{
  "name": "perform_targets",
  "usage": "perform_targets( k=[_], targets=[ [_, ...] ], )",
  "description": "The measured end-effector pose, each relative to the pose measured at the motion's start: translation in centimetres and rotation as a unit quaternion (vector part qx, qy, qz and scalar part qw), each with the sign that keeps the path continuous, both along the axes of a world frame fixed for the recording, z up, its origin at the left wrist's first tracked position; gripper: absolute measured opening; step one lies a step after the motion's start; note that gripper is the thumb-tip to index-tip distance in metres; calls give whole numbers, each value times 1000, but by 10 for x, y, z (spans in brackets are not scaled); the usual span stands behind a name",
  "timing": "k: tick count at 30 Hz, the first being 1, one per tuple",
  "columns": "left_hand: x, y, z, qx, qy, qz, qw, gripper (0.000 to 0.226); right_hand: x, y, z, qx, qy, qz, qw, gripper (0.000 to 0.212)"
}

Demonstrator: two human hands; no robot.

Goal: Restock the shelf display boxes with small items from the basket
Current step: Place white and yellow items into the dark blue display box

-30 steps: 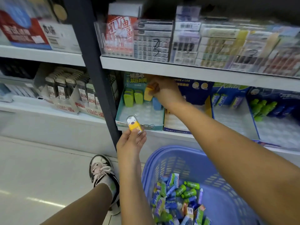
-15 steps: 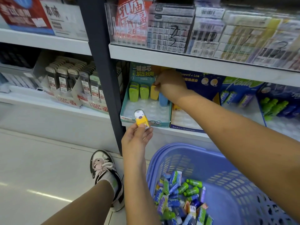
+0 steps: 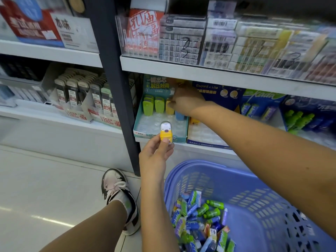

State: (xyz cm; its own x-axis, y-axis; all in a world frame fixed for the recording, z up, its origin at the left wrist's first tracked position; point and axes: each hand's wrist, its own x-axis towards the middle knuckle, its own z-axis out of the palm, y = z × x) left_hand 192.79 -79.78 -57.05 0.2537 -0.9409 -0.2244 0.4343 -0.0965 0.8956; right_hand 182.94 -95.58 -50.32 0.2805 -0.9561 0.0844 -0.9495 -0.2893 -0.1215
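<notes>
My left hand (image 3: 156, 155) pinches a small yellow item with a white animal face (image 3: 165, 132), held upright just in front of the teal display box (image 3: 160, 138). My right hand (image 3: 185, 100) reaches into the back row of that box, its fingers closed over a yellow item (image 3: 169, 108) that stands beside two green ones (image 3: 153, 106). A blue item (image 3: 180, 115) stands under my right wrist. The purple basket (image 3: 200, 166) sits on the floor below, holding several small wrapped items (image 3: 200, 220).
A dark shelf post (image 3: 116, 88) stands left of the teal box. To the right are a blue display box (image 3: 205, 140) and further boxes. The upper shelf edge (image 3: 218, 73) overhangs my right hand. My shoe (image 3: 118, 195) is beside the basket.
My right hand has set the yellow item into the back row next to the green ones and still covers it. My left hand has kept its yellow item at about the same place.
</notes>
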Motion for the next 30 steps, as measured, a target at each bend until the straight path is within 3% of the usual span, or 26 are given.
perform_targets(
  k=[3, 5, 8, 11, 13, 16, 19, 27, 30],
  targets=[
    [-7, 2, 4, -11, -13, 11, 1000, 24, -5, 19, 7, 39, 14, 19, 999, 41],
    [-13, 3, 5, -22, -35, 19, 999, 21, -15, 41, 5, 42, -111, 22, 993, 35],
    [-22, 2, 7, -54, -85, 16, 995, 14, -37, 87, -2, 109, -377, 33, 919, 17],
    [-34, 1, 9, -77, -152, -12, 985, 16, -61, 114, -12, 127, -457, 32, 880, 16],
    [-45, 1, 7, -90, -245, -32, 965, 23, -76, 111, -16, 59, -462, -8, 885, 21],
    [-64, -1, 1, -113, -439, -96, 886, 38, -93, 92, -24, -58, -414, -75, 905, 19],
    [-77, -2, -6, -102, -536, -171, 820, 46, -95, 74, -33, -75, -345, -68, 933, 17],
    [-76, -9, -13, -103, -548, -185, 809, 45, -84, 63, -43, -67, -227, -12, 972, 20],
    [-78, -10, -13, -104, -548, -187, 809, 44, -85, 66, -43, -58, -236, 2, 970, 19]
  ],
)
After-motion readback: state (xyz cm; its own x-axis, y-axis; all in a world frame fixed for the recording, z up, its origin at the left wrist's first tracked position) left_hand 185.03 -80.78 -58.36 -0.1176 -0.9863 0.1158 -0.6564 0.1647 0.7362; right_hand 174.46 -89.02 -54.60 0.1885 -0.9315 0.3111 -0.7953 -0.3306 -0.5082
